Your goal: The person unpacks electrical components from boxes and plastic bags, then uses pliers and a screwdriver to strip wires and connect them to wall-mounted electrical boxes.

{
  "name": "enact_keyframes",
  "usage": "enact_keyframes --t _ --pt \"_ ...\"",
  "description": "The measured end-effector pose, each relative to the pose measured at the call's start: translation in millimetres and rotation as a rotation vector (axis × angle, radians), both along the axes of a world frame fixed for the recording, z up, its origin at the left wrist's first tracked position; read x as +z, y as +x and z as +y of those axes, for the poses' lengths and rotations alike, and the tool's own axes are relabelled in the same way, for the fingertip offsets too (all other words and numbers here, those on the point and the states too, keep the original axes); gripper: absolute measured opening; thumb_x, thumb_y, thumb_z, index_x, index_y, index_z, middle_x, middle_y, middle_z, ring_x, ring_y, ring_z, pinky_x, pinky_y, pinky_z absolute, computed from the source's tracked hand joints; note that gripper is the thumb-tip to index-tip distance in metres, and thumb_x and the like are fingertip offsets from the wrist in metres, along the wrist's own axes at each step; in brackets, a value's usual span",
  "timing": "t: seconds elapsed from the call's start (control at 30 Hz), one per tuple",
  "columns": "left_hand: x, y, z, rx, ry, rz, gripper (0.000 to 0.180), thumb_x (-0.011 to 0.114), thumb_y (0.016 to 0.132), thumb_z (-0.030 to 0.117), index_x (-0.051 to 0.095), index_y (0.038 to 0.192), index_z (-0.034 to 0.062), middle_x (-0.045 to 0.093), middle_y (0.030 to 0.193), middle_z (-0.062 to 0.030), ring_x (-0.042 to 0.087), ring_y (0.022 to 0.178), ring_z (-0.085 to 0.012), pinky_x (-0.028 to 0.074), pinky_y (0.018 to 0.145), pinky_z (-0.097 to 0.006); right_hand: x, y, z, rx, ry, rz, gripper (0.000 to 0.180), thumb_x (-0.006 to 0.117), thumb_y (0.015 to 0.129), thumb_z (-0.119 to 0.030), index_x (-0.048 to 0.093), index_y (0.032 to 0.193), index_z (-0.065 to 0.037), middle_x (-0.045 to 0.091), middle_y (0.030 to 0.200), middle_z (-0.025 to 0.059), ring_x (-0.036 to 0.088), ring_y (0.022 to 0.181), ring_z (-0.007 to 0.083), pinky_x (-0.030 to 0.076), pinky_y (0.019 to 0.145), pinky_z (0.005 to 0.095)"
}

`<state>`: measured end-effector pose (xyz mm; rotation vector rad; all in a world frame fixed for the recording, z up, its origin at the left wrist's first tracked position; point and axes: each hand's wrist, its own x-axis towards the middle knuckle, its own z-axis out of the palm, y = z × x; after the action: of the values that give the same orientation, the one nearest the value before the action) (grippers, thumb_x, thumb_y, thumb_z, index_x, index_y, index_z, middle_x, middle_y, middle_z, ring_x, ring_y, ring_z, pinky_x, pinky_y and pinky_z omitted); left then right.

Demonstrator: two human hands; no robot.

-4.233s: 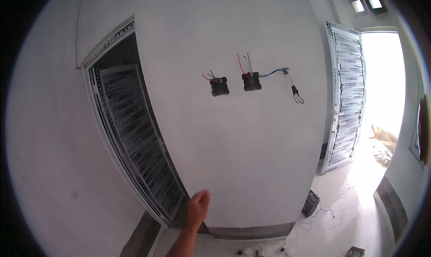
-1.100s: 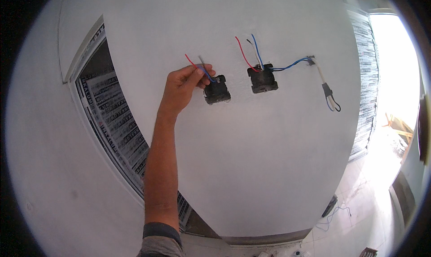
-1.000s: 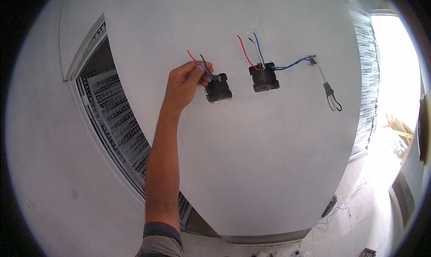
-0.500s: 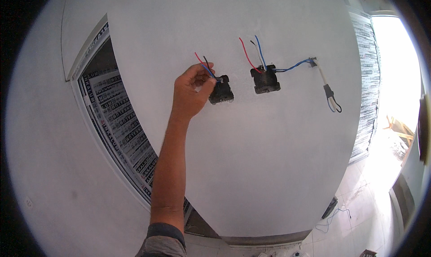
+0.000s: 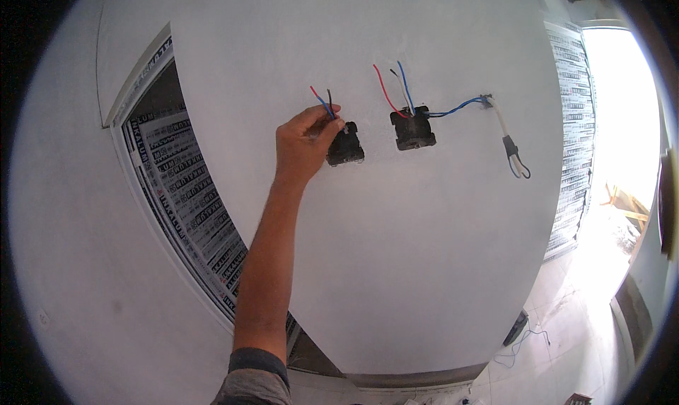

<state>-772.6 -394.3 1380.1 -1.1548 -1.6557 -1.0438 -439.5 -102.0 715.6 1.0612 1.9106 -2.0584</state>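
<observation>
My left hand (image 5: 309, 138) is raised to the wall, its thumb and fingers pinched round electrical wires. Red (image 5: 314, 90), blue (image 5: 324, 104) and black (image 5: 329, 100) ends stick up above the fingertips. These wires come from a square black wall box (image 5: 346, 148) set in the wall just right of the hand; the fingers hide its upper left corner. A second black box (image 5: 414, 131) is further right, with red (image 5: 385, 88), white and blue (image 5: 406, 85) wires standing up from it. My right hand is out of view.
A blue wire (image 5: 456, 109) runs from the second box to a hole in the wall, where a taped white cable (image 5: 501, 122) hangs. At left is a frame (image 5: 191, 193) covered in printed film. A bright doorway (image 5: 615, 122) opens at right; a thin cable (image 5: 522, 345) lies on the tiled floor.
My left hand has closed more tightly on the wires, and their ends have shifted closer together. The view has moved slightly.
</observation>
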Motion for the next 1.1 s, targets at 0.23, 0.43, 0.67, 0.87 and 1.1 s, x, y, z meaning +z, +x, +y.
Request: enact_keyframes --t 0.23,0.43,0.67,0.87,1.1 --pt "9.9 -9.8 -14.3 -0.329 0.022 -0.143 0.025 0.069 0.099 0.021 0.075 0.108 -0.0022 0.075 0.095 -0.0098 0.071 0.087 -0.0154 0.061 0.079 -0.030 -1.9 1.1 2.4 0.009 0.000 -0.004 0.025 0.062 0.096 -0.034 0.062 0.103 -0.009 0.065 0.071 0.0096 0.063 0.058 0.0238 0.050 0.050 0.0441" --pt "10.5 -10.8 -18.2 -0.355 0.034 -0.259 0.036 0.063 0.103 0.032 0.073 0.106 -0.0017 0.073 0.101 -0.0123 0.070 0.095 -0.0178 0.060 0.085 -0.033 -2.7 0.8 3.2 0.015 -0.003 -0.002 0.025 0.062 0.096 -0.033 0.062 0.103 -0.009 0.065 0.071 0.0098 0.063 0.057 0.0240 0.050 0.049 0.0443" --pt "16.0 -1.7 -10.4 -0.307 0.048 -0.312 0.035 0.064 0.102 0.033 0.072 0.103 -0.0016 0.073 0.098 -0.0113 0.070 0.091 -0.0171 0.058 0.084 -0.032 -4.9 0.8 6.1 0.027 -0.010 0.001 0.026 0.062 0.096 -0.033 0.062 0.104 -0.009 0.066 0.071 0.0100 0.063 0.057 0.0242 0.050 0.049 0.0444" --pt "10.3 3.8 -4.7 -0.224 0.018 -0.189 0.036 0.066 0.101 0.030 0.072 0.109 -0.0046 0.074 0.100 -0.0124 0.070 0.093 -0.0169 0.057 0.085 -0.032 -6.8 1.7 10.3 0.025 -0.013 0.004 0.026 0.063 0.096 -0.033 0.062 0.104 -0.009 0.066 0.071 0.0101 0.063 0.057 0.0243 0.050 0.049 0.0446" --pt "13.3 14.6 -8.1 -0.025 0.015 -0.054 0.031 0.071 0.097 0.028 0.076 0.102 -0.0020 0.075 0.091 -0.0087 0.068 0.079 -0.0137 0.055 0.072 -0.029 -10.6 2.5 15.8 0.038 -0.010 0.000 0.026 0.063 0.095 -0.033 0.062 0.105 -0.009 0.066 0.071 0.0103 0.063 0.057 0.0245 0.050 0.048 0.0447"
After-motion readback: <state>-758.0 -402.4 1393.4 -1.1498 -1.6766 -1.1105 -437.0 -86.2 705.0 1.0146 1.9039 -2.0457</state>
